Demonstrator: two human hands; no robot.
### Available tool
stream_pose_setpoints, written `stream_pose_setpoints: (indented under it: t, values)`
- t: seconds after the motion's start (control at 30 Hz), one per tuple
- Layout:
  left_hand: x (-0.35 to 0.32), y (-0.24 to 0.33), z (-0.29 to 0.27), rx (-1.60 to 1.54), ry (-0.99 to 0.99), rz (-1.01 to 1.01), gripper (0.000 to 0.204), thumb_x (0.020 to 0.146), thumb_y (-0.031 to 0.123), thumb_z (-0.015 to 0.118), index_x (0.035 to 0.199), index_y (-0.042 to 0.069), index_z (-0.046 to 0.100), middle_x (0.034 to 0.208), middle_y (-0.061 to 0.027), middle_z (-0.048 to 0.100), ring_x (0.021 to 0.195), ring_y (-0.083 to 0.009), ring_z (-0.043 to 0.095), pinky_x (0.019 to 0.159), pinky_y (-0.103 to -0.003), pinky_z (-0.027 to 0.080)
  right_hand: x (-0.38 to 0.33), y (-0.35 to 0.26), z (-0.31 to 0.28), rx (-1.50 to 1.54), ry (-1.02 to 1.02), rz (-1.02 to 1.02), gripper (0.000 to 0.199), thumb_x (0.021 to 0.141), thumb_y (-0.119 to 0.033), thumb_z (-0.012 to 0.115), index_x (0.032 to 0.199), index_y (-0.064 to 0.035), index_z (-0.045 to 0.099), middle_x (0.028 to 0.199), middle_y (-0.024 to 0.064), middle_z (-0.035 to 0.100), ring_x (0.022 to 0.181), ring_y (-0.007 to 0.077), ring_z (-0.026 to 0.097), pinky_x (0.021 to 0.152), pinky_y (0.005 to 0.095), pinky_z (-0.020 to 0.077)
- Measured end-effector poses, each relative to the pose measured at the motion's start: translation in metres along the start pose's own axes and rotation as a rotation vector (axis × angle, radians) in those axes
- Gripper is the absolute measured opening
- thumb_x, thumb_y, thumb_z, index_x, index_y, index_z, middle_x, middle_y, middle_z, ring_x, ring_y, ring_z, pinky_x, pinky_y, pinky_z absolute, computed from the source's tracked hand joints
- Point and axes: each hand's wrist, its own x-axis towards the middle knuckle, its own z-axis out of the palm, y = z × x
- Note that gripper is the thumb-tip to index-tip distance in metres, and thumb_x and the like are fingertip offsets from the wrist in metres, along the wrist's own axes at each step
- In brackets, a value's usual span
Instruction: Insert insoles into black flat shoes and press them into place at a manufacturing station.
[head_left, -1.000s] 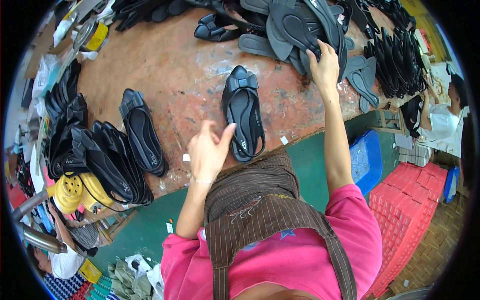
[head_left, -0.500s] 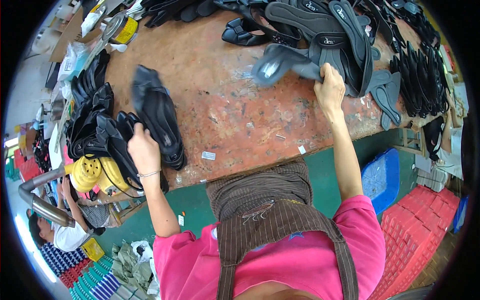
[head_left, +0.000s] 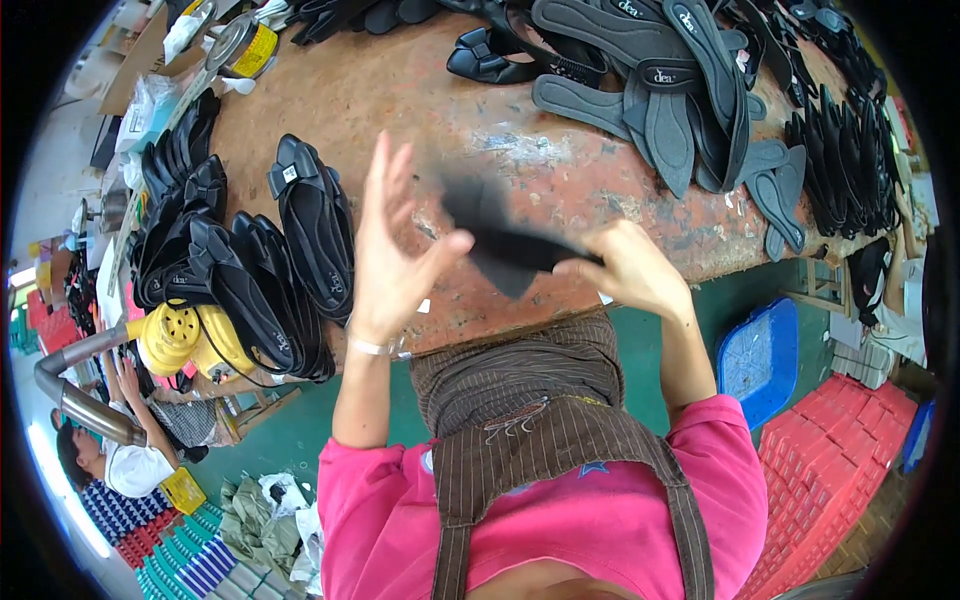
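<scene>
Above the near part of the table, my right hand (head_left: 635,265) pinches one end of a dark insole (head_left: 515,245), which is smeared by motion. My left hand (head_left: 395,255) is raised beside its other end, fingers spread, holding nothing. A pair of black flat shoes with bows (head_left: 312,225) lies to the left of that hand. More black bow flats (head_left: 245,270) are bunched at the table's left edge. Toward the far right is a loose pile of grey-black insoles (head_left: 668,130).
A worn reddish-brown table (head_left: 400,110) spans the view. Black shoe parts (head_left: 840,170) stand packed at its right end. A yellow machine with a metal pipe (head_left: 170,340) sits at the left edge. Beyond it a person (head_left: 120,460) works. A blue tray (head_left: 760,360) is at lower right.
My right hand has brought an insole from the pile toward me and to the left. My left hand has left the shoes and risen to the right, its fingers now spread.
</scene>
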Motion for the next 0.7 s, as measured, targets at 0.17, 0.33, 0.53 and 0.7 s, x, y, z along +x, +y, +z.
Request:
stream_pose_setpoints:
  t: [0.17, 0.33, 0.53, 0.7]
  values:
    - [0.039, -0.029, 0.027, -0.445, -0.176, -0.34, 0.019, 0.09, 0.011, 0.073, 0.106, 0.002, 0.07, 0.093, -0.0019, 0.072, 0.085, -0.0092, 0.066, 0.08, -0.025, 0.053, -0.01, -0.004, -0.001, -0.139, -0.058, 0.095, 0.021, 0.085, -0.023, 0.069, 0.088, -0.0018, 0.069, 0.076, 0.0203, 0.066, 0.074, 0.0395, 0.065, 0.068, 0.0464, 0.0516]
    - [0.071, -0.084, 0.048, -0.351, 0.185, -0.418, 0.009, 0.089, 0.009, 0.074, 0.096, 0.004, 0.071, 0.088, -0.0002, 0.071, 0.077, -0.008, 0.063, 0.072, -0.025, 0.05, -0.022, -0.02, 0.006, -0.501, 0.27, 0.188, 0.007, 0.08, -0.01, 0.065, 0.086, -0.0085, 0.065, 0.073, 0.0064, 0.066, 0.066, 0.0257, 0.068, 0.06, 0.0369, 0.054]
    - [0.156, -0.124, 0.012, 0.83, 0.572, -0.23, 0.058, 0.085, 0.032, 0.075, 0.128, -0.001, 0.054, 0.119, -0.0219, 0.062, 0.102, -0.037, 0.062, 0.09, -0.046, 0.05, -0.046, -0.006, 0.015, 0.06, 0.567, 0.228, 0.018, 0.08, -0.004, 0.072, 0.097, -0.0013, 0.067, 0.081, 0.0171, 0.064, 0.071, 0.0322, 0.066, 0.067, 0.0384, 0.0536]
    - [0.19, -0.094, 0.084, 1.089, 0.474, 0.492, 0.044, 0.074, 0.01, 0.065, 0.117, 0.011, 0.06, 0.133, -0.0158, 0.049, 0.12, -0.0345, 0.049, 0.098, -0.046, 0.044, -0.057, 0.013, 0.009, 0.773, 0.95, 0.203, 0.074, 0.083, 0.012, 0.065, 0.148, 0.0, 0.032, 0.124, 0.0131, 0.061, 0.107, 0.0171, 0.061, 0.095, 0.029, 0.0469]
